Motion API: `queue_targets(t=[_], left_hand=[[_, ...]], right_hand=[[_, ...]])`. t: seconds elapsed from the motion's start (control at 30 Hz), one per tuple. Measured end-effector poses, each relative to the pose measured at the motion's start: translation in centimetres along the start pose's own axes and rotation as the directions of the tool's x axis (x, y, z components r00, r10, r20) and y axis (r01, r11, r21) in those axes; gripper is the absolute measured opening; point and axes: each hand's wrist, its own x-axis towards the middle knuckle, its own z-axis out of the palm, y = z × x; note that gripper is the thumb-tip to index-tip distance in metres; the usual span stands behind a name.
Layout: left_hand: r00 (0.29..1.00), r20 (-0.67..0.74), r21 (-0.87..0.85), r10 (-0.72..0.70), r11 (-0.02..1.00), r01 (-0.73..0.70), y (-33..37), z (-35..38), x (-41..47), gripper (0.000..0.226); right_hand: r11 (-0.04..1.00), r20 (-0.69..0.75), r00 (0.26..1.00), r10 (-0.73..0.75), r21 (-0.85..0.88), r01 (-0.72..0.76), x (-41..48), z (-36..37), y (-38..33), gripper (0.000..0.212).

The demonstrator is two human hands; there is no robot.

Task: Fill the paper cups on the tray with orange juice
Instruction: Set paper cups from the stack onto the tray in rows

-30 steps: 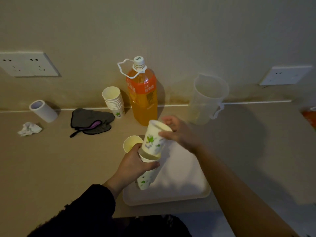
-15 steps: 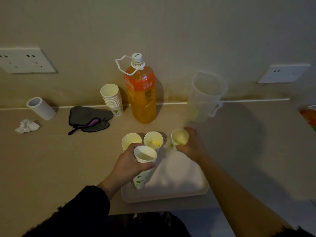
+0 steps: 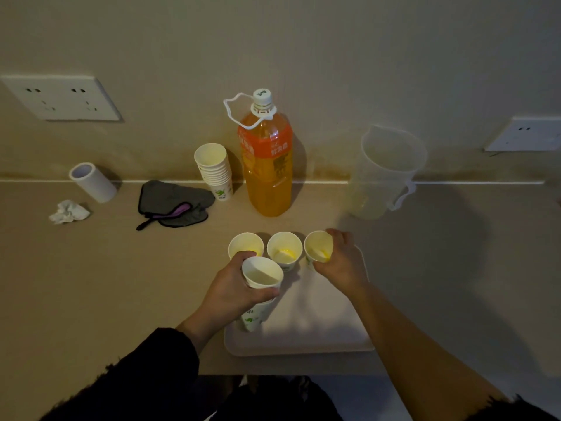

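Left hand (image 3: 233, 287) grips my cup stack (image 3: 262, 273), right hand (image 3: 340, 262) holds the third cup (image 3: 317, 246) on the tray (image 3: 318, 329); the capped bottle (image 3: 267, 177) stands upright just beyond, between them.

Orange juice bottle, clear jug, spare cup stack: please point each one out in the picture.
orange juice bottle (image 3: 267, 183): head view, on the orange body below the label.
clear jug (image 3: 384, 174): head view, on its front wall.
spare cup stack (image 3: 216, 174): head view, on the stacked rims.
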Motion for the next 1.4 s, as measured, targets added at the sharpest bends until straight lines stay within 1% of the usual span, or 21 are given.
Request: queue_targets(t=[0.2,0.4,0.47,0.57,0.67,0.73,0.83,0.9,0.93,0.97,1.0,1.03,1.07,1.13,1.23,1.3,1.33,1.4], left_hand=[[1.000,0.001,0.018,0.005,1.000,-0.005,-0.1,0.0,0.3,0.067],[1.000,0.014,0.043,0.026,0.999,-0.027,0.3,0.4,0.6,0.066],[0.999,0.015,0.051,0.029,0.998,-0.030,0.5,0.5,0.8,0.066],[0.999,0.029,0.051,0.040,0.998,-0.042,0.9,0.6,0.8,0.066],[0.997,0.051,0.047,0.054,0.997,-0.056,1.1,0.9,0.9,0.069],[0.996,0.062,0.047,0.059,0.997,-0.062,1.3,1.1,0.9,0.073],[0.996,0.065,0.028,0.062,0.998,-0.064,1.4,1.5,1.0,0.084],[0.996,0.068,-0.017,0.061,0.998,-0.060,1.5,1.8,1.1,0.090],[0.996,0.072,-0.042,0.061,0.997,-0.058,1.7,1.9,1.1,0.092],[0.995,0.074,-0.063,0.060,0.996,-0.056,1.7,2.0,1.1,0.092],[0.996,0.071,-0.078,0.062,0.995,-0.056,1.9,2.2,1.1,0.092],[0.996,0.064,-0.090,0.060,0.995,-0.054,2.0,2.3,1.1,0.093],[0.997,0.057,-0.102,0.052,0.994,-0.046,2.2,2.3,1.0,0.094],[0.998,0.043,-0.126,0.035,0.992,-0.029,2.4,2.5,1.1,0.093],[1.000,0.023,-0.150,0.018,0.989,-0.015,2.5,2.7,1.2,0.081],[1.000,0.028,-0.170,0.002,0.985,0.002,2.4,2.7,1.5,0.081],[0.999,0.043,-0.181,-0.004,0.983,0.011,2.4,2.7,1.5,0.084],[0.997,0.081,-0.176,-0.004,0.984,0.018,2.4,2.5,1.5,0.099]], right_hand=[[1.000,0.015,1.000,0.002,-0.023,-0.002,0.3,0.0,0.1,0.082],[0.999,0.102,0.995,0.015,-0.037,-0.011,0.3,-0.3,0.6,0.101],[0.999,0.121,0.993,-0.002,-0.049,0.008,0.2,-0.5,0.8,0.105],[0.997,0.144,0.987,-0.066,-0.033,0.071,-0.1,-1.1,1.2,0.104],[0.989,0.203,0.974,-0.102,-0.085,0.122,-0.4,-2.0,1.2,0.105],[0.985,0.183,0.975,-0.122,-0.098,0.141,-0.6,-2.5,0.9,0.101],[0.985,0.051,0.985,-0.163,-0.040,0.165,-1.2,-3.4,-0.4,0.090],[0.973,-0.030,0.974,-0.226,0.035,0.227,-1.4,-4.1,-1.5,0.090],[0.961,-0.032,0.967,-0.255,0.107,0.257,-1.5,-4.5,-2.3,0.087],[0.947,0.013,0.965,-0.261,0.199,0.253,-1.6,-5.0,-3.3,0.083],[0.935,0.112,0.962,-0.251,0.285,0.211,-1.8,-5.4,-4.2,0.078],[0.927,0.230,0.942,-0.246,0.341,0.158,-1.9,-5.7,-5.0,0.074],[0.921,0.330,0.913,-0.239,0.374,0.106,-1.9,-5.7,-5.5,0.072],[0.909,0.445,0.867,-0.222,0.416,0.019,-1.7,-5.0,-5.8,0.067],[0.894,0.499,0.846,-0.187,0.443,-0.064,-1.7,-4.7,-6.1,0.060],[0.894,0.508,0.843,-0.180,0.442,-0.076,-1.7,-4.9,-6.3,0.058],[0.894,0.510,0.842,-0.176,0.440,-0.080,-1.7,-5.0,-6.4,0.058],[0.894,0.502,0.849,-0.166,0.440,-0.085,-1.8,-5.3,-6.6,0.060]])
